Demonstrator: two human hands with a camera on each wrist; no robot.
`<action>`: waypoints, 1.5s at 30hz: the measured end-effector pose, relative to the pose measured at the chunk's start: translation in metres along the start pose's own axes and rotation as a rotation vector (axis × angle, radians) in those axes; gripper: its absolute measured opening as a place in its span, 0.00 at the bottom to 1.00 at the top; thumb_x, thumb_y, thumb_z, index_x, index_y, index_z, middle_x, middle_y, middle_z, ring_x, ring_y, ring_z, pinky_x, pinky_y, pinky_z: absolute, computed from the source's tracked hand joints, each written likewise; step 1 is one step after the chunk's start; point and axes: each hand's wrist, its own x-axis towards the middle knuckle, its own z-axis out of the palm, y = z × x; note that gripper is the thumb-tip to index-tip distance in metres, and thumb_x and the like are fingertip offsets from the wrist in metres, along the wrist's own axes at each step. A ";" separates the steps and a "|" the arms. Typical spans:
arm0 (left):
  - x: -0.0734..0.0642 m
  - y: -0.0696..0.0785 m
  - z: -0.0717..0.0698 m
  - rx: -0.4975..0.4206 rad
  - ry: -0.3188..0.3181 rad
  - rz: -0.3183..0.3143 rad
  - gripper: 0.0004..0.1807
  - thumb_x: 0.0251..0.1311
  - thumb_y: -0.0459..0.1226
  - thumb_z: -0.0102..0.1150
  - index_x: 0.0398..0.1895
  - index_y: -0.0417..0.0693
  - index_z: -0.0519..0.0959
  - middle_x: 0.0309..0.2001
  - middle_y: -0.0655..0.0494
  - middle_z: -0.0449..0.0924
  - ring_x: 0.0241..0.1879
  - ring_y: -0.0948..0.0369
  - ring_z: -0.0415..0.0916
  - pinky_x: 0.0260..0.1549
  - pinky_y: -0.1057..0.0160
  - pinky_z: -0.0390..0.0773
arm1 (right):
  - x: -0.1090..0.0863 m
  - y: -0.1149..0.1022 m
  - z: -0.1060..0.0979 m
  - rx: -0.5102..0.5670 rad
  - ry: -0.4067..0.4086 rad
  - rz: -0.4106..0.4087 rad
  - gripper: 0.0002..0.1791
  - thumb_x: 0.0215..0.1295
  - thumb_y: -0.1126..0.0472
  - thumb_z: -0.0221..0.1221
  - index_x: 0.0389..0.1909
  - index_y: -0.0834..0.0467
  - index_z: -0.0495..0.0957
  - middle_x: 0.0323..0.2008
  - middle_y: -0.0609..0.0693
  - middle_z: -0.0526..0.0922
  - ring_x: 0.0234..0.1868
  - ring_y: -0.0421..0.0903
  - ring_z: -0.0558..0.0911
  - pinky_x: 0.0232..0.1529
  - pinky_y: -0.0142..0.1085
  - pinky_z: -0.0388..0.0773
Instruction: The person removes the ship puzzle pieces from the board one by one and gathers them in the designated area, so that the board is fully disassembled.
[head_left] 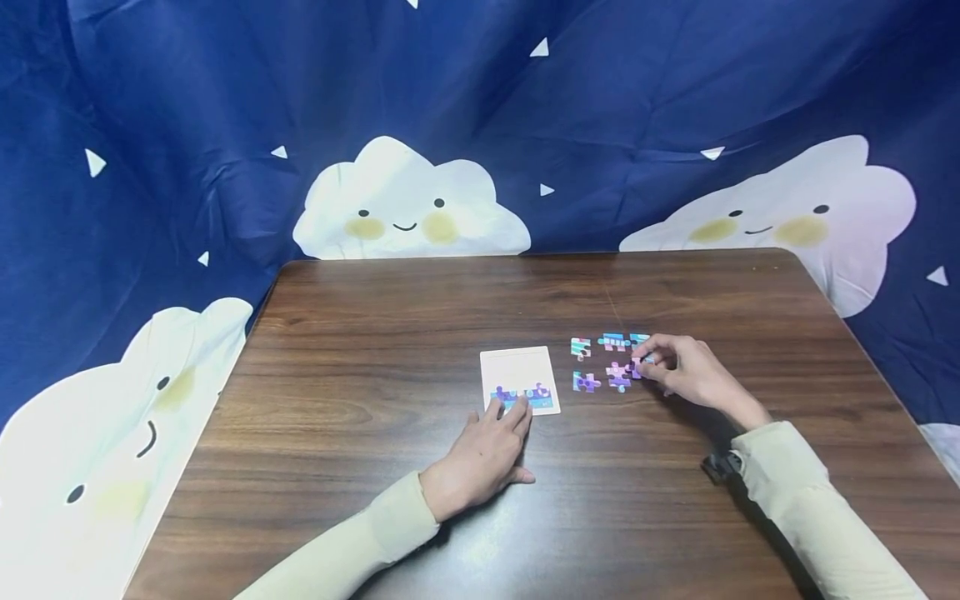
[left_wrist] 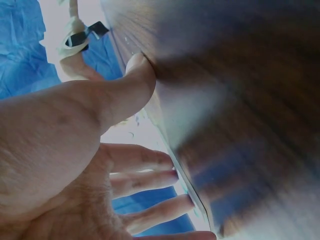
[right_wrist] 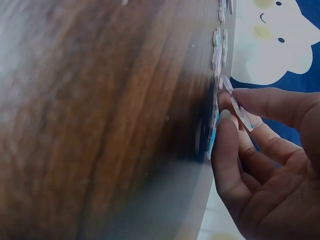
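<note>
A white square puzzle tray lies on the table, with a row of purple and blue jigsaw pieces along its near edge. My left hand rests at that near edge, its fingers extended onto the row and its thumb spread to the side. To the right of the tray, my right hand pinches a jigsaw piece between thumb and fingers, tilted just above the tabletop. Several loose pieces lie beside it, among them a pink and purple one and a purple one.
The brown wooden table extends around the tray on all sides. A blue curtain with smiling white clouds hangs behind its far edge. A dark device is strapped to the right wrist.
</note>
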 end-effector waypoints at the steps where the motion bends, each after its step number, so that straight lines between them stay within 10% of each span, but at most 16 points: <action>1: 0.000 0.000 0.000 0.006 0.005 0.002 0.50 0.59 0.67 0.60 0.75 0.42 0.71 0.76 0.51 0.68 0.64 0.50 0.72 0.47 0.52 0.87 | -0.001 0.001 0.000 0.002 0.001 0.000 0.10 0.68 0.66 0.65 0.48 0.63 0.83 0.36 0.59 0.88 0.25 0.40 0.82 0.25 0.36 0.83; 29: 0.001 -0.003 0.001 0.058 0.084 0.044 0.47 0.55 0.69 0.62 0.67 0.43 0.78 0.62 0.57 0.74 0.53 0.57 0.71 0.41 0.65 0.82 | -0.002 0.010 0.001 -0.052 0.025 0.006 0.08 0.64 0.67 0.69 0.42 0.62 0.82 0.37 0.58 0.84 0.26 0.38 0.78 0.22 0.34 0.80; 45: -0.003 0.016 0.001 0.144 0.024 -0.011 0.46 0.65 0.64 0.55 0.74 0.39 0.70 0.72 0.48 0.73 0.60 0.59 0.73 0.53 0.61 0.80 | 0.009 -0.016 0.020 -0.215 0.186 -0.210 0.10 0.59 0.71 0.64 0.42 0.60 0.84 0.36 0.54 0.83 0.36 0.48 0.79 0.39 0.37 0.71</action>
